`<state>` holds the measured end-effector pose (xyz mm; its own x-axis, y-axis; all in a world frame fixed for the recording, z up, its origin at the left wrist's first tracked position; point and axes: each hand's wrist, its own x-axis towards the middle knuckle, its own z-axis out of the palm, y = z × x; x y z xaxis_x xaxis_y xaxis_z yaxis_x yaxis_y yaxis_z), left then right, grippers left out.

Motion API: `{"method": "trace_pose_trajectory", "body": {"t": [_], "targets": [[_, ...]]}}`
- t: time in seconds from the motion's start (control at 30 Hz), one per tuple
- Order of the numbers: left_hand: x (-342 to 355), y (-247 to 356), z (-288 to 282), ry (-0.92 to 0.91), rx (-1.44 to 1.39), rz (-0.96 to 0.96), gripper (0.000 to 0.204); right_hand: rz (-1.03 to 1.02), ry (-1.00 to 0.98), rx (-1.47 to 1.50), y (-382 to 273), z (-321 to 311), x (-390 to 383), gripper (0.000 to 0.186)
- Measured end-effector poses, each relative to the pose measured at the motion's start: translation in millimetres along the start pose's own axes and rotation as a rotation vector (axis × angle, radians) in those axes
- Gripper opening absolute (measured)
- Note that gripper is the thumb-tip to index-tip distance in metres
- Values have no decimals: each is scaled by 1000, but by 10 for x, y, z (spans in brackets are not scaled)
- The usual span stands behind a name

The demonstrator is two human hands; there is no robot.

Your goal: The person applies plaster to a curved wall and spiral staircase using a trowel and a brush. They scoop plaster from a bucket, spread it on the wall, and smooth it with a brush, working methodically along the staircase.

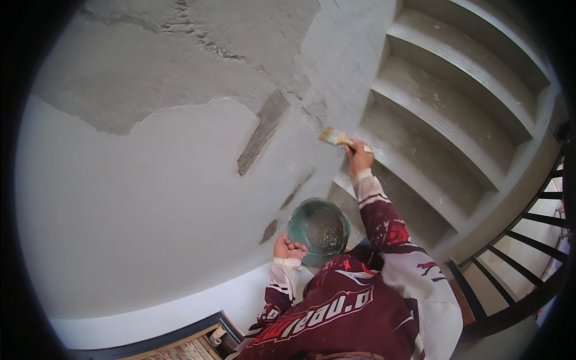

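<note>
My right hand [360, 157] is closed round the handle of a flat paintbrush [335, 137], its pale bristles pointing left toward the wall [162, 192]. The bristles are close to the wall's surface; whether they touch it I cannot tell. My left hand [289, 247] grips the rim of a round green bucket [295, 223] held in front of my body. Inside the bucket is a murky grey-brown liquid [327, 228] with light specks. Left of the brush runs a long dark damp-looking patch [263, 133] on the wall, with smaller dark patches [270, 231] beside the bucket.
Curved concrete stairs [444, 114] climb along the right, marked with pale splatters. A dark railing [522, 246] borders them at the lower right. Rough grey plaster [198, 66] with a jagged crack covers the upper wall. A dark-edged frame [162, 343] lies at the lower left.
</note>
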<state>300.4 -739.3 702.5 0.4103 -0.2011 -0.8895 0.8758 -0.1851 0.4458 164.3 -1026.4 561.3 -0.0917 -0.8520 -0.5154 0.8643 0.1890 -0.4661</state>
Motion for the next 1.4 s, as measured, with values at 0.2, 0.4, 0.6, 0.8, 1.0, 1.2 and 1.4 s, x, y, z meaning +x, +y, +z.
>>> {"method": "trace_pose_trajectory", "body": {"t": [0.2,0.4,0.6,0.8,1.0,1.2,1.4], "targets": [[113,23,-186,63,-86,-5,34,-249,-239,-176,-53,1240,-178,16],[319,47,-359,24,-70,-36,36,-381,-470,82,-897,1944,-638,18],[465,49,-608,95,-39,-65,36,-188,-323,233,-140,1169,-138,16],[727,47,-848,116,93,-102,35,-95,93,102,743,-290,575,22],[996,125,-1072,81,150,-146,35,-209,130,-108,632,-148,802,22],[1245,298,-1231,-17,193,-181,34,-490,-193,47,-440,1302,162,19],[1531,244,-1426,-37,264,-175,35,-421,-366,237,-136,821,297,18]]}}
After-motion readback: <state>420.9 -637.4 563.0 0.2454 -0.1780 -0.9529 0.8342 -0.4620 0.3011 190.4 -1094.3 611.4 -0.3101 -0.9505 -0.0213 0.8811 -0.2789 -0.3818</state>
